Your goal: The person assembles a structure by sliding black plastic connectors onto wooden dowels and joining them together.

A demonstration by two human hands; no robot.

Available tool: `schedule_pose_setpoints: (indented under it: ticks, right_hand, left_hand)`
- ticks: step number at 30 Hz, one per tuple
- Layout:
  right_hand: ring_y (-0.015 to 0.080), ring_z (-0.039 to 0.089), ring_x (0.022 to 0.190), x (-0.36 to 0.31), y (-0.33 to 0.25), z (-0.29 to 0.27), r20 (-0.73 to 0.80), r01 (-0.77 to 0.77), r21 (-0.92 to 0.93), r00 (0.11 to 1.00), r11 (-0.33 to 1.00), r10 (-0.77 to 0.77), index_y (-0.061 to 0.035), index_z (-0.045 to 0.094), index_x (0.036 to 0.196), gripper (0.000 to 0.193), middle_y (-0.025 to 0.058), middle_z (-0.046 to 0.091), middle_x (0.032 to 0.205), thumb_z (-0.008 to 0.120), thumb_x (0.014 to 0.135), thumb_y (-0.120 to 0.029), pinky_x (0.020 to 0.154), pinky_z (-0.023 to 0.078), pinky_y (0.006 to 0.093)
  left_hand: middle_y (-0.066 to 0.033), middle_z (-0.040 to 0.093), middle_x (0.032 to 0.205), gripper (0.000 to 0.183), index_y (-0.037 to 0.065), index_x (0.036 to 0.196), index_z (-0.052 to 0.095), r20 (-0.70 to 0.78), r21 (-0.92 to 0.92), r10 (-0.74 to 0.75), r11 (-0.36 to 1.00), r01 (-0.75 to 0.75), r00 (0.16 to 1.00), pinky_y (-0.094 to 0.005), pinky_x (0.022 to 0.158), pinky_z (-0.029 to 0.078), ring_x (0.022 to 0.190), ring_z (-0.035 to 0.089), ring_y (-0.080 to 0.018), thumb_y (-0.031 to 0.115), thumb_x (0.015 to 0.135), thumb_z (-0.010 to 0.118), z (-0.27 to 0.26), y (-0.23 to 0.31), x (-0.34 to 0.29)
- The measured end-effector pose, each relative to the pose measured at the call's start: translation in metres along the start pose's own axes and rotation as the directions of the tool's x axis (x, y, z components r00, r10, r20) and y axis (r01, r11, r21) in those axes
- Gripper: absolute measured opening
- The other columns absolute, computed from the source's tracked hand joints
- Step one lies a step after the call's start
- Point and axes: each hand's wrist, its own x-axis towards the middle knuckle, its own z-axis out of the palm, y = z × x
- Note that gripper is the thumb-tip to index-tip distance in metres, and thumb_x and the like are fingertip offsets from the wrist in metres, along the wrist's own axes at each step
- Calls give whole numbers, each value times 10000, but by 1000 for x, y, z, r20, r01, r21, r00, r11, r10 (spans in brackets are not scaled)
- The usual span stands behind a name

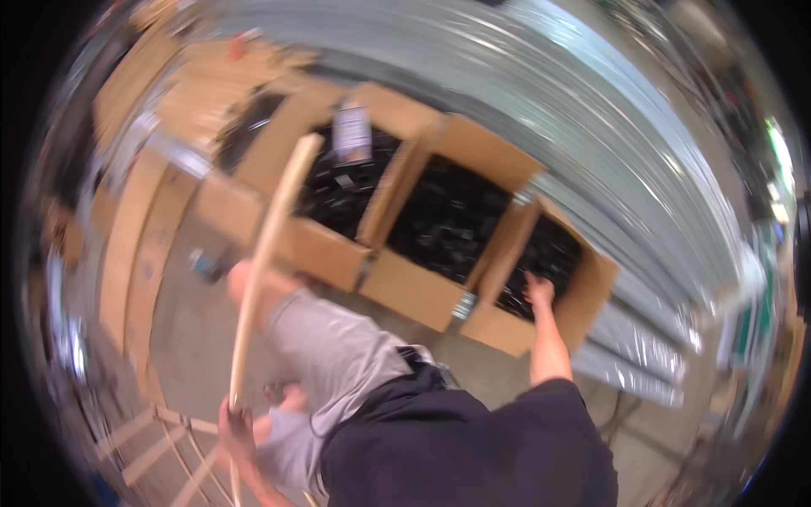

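My left hand (239, 435) is closed around a long, pale wooden stick (258, 283), which rises past my knee and ends over the leftmost box of parts. At the other side, my right hand (538, 290) reaches down into the right-hand cardboard box (498, 329), at the small black parts (547, 253) inside. Blur smears its fingers, so whether they grip a part does not show. Beside that box stands a middle cardboard box (410, 291) full of similar black pieces (449, 215). The left cardboard box (321, 253) holds more, with a whitish-purple label or packet (351, 133) at its back.
Long bundles wrapped in shiny plastic (541, 93) lie behind the boxes and along the right. Stacked tan boards or cartons (211, 89) fill the far left. A slatted wooden frame (169, 448) stands at the lower left. A small bluish object (203, 264) lies on the floor.
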Motion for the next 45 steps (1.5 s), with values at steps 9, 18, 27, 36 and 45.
schedule_pose_setpoints:
  ticks: [9,18,27,36,45]
  right_hand:
    - [201,556,559,32,-32,-5,56,22,-469,998,883,5,5,696,870,362,67,674,767,724,923,-352,505,480,346]
    - [370,585,755,39,-140,-9,-172,578,-294,752,762,-637,-68,616,1048,404,168,634,903,810,820,-339,638,495,507]
    - [100,521,654,-206,-322,32,425,114,764,650,635,-629,-85,617,985,211,-1,575,792,613,1014,-294,585,454,237]
    - [70,528,650,-269,-324,92,707,62,578,461,814,-537,-77,634,1095,225,18,634,861,688,988,-268,481,395,189]
    - [143,695,771,-306,-320,91,768,298,403,404,865,-497,-54,659,1098,208,80,748,983,731,947,-179,605,491,240]
  left_hand:
    - [-98,682,833,296,116,1168,673,-166,191,279,950,-246,946,-433,666,523,764,686,-314,116,873,697,1,29,36]
    - [-88,699,873,362,100,1183,621,-223,228,167,967,-115,960,-454,674,561,808,719,-317,236,870,741,14,22,17]
    - [-78,686,861,261,70,1098,641,-232,251,249,949,-190,940,-399,707,568,798,712,-288,175,869,710,12,11,16]
    - [-35,606,972,351,134,1231,597,-273,520,474,805,-286,837,-357,775,538,882,647,-207,92,883,619,-82,15,17]
    - [-68,565,985,399,163,1270,552,-300,505,437,827,-248,848,-398,854,541,924,635,-268,54,890,608,-118,-16,-12]
